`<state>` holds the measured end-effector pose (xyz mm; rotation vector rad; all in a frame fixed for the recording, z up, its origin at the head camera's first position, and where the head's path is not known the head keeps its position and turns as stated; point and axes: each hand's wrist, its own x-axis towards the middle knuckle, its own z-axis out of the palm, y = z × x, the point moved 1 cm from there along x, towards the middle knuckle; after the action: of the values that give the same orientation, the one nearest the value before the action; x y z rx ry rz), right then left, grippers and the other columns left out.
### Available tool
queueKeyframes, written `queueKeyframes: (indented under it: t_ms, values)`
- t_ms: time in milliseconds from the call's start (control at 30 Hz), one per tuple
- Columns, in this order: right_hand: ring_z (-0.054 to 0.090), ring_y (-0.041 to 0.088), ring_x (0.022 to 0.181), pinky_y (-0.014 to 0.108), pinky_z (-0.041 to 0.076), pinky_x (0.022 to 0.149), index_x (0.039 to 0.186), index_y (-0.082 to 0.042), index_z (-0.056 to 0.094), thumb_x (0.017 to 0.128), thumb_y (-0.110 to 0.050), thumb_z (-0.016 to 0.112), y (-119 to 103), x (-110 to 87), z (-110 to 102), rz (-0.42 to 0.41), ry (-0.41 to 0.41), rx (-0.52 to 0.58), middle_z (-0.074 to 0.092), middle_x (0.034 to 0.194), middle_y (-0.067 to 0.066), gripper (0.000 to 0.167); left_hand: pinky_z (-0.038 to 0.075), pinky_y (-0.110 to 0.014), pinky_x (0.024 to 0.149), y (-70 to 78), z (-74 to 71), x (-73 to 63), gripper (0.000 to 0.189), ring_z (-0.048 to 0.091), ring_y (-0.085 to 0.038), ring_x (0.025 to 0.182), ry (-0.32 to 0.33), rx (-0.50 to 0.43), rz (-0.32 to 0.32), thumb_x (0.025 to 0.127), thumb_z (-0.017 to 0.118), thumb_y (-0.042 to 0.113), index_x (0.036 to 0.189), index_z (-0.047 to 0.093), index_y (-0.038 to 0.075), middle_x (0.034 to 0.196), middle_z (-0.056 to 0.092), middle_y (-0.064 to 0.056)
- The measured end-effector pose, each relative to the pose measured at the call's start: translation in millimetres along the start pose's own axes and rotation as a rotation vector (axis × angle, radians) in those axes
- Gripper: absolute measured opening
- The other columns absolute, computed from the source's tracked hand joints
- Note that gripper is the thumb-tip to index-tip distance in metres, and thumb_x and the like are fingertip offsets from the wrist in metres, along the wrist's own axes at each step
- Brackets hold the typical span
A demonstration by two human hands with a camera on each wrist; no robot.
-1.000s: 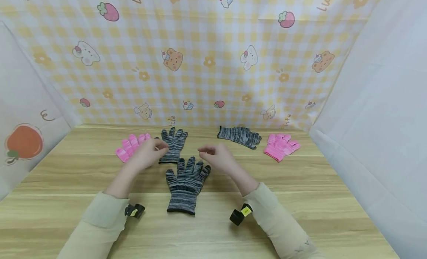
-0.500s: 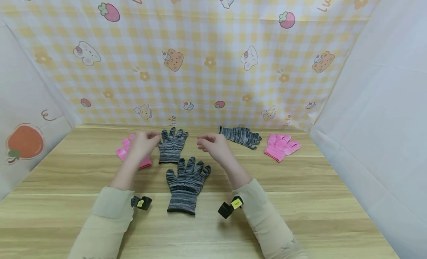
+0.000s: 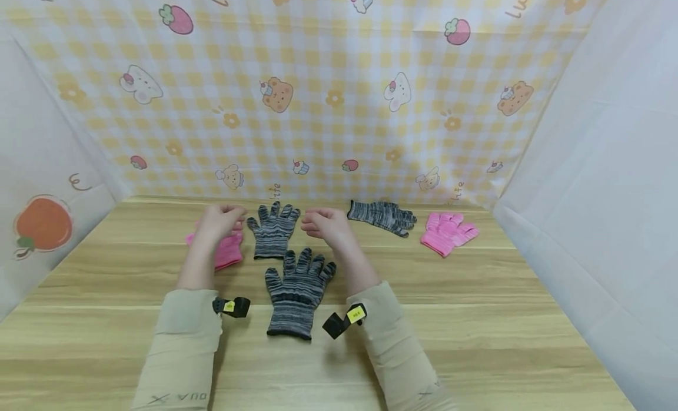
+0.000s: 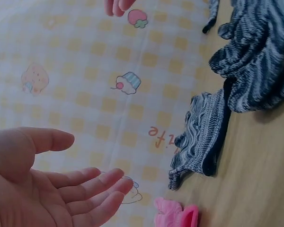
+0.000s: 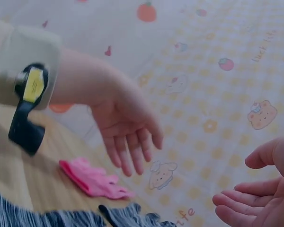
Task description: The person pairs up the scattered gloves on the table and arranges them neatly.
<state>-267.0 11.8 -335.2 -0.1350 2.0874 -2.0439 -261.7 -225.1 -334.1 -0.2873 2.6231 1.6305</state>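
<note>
My left hand hovers over the left pink glove, partly hiding it. Its fingers are loosely bent and hold nothing, as the left wrist view of that hand shows. My right hand is raised above the table, right of the rear grey-black striped glove. Its fingers are relaxed and hold nothing, also in the right wrist view of this hand. Between my forearms a front grey-black striped glove lies flat, fingers pointing away from me.
At the back right another striped glove lies sideways, with a second pink glove beside it. They rest on a wooden table. A yellow checked cloth hangs behind, with white side walls.
My left hand has moved left and back, off the rear striped glove and over the left pink one. My right hand has shifted slightly left and back. The gloves stay where they were.
</note>
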Motion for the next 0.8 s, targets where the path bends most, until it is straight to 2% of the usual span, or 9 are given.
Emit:
queueKeyframes:
  t_ms: [200, 300, 400, 533, 667, 800]
  values:
    - [0.060, 0.031, 0.111, 0.036, 0.050, 0.091, 0.130, 0.006, 0.054, 0.099, -0.014, 0.053, 4, 6.2, 7, 0.031, 0.004, 0.118, 0.061, 0.120, 0.021, 0.037, 0.037, -0.047, 0.104, -7.1, -2.0, 2.1, 0.062, 0.051, -0.039, 0.119, -0.055, -0.031, -0.049, 0.100, 0.045, 0.036, 0.144, 0.034, -0.006, 0.136, 0.047, -0.026]
    - [0.054, 0.033, 0.118, 0.038, 0.045, 0.097, 0.133, 0.007, 0.049, 0.100, -0.015, 0.052, 6, 8.7, 9, 0.060, 0.005, 0.201, 0.056, 0.127, 0.022, 0.040, 0.039, -0.045, 0.103, -8.8, -0.4, 3.9, 0.063, 0.050, -0.040, 0.120, -0.067, -0.088, -0.076, 0.100, 0.045, 0.034, 0.144, 0.031, -0.008, 0.138, 0.044, -0.028]
    - [0.050, 0.033, 0.123, 0.040, 0.041, 0.101, 0.136, 0.007, 0.046, 0.099, -0.016, 0.052, 10, 11.7, 12, 0.087, 0.015, 0.292, 0.052, 0.132, 0.022, 0.043, 0.040, -0.044, 0.102, -7.9, 1.5, 5.0, 0.066, 0.050, -0.038, 0.121, -0.057, -0.097, -0.116, 0.099, 0.046, 0.036, 0.146, 0.027, -0.007, 0.139, 0.043, -0.027]
    - [0.044, 0.033, 0.129, 0.040, 0.038, 0.104, 0.141, 0.003, 0.040, 0.099, -0.019, 0.053, 14, 14.6, 19, 0.110, 0.014, 0.347, 0.048, 0.138, 0.020, 0.050, 0.040, -0.042, 0.102, -6.8, 3.1, 6.8, 0.069, 0.047, -0.039, 0.124, -0.054, -0.152, -0.146, 0.099, 0.046, 0.036, 0.148, 0.022, -0.006, 0.143, 0.038, -0.027]
    - [0.036, 0.034, 0.134, 0.041, 0.034, 0.107, 0.146, 0.002, 0.031, 0.100, -0.024, 0.051, 19, 18.0, 27, 0.126, -0.014, 0.407, 0.036, 0.147, 0.022, 0.057, 0.038, -0.042, 0.104, -7.7, 4.9, 7.9, 0.069, 0.043, -0.039, 0.127, -0.062, -0.235, -0.161, 0.099, 0.048, 0.033, 0.148, 0.020, -0.006, 0.146, 0.032, -0.028]
    - [0.026, 0.036, 0.138, 0.042, 0.025, 0.112, 0.149, 0.001, 0.024, 0.102, -0.029, 0.047, 29, 23.3, 31, 0.147, -0.054, 0.497, 0.022, 0.153, 0.023, 0.061, 0.037, -0.042, 0.105, -9.4, 8.7, 9.1, 0.068, 0.039, -0.039, 0.131, -0.103, -0.298, -0.176, 0.099, 0.048, 0.030, 0.150, 0.018, -0.003, 0.149, 0.027, -0.028]
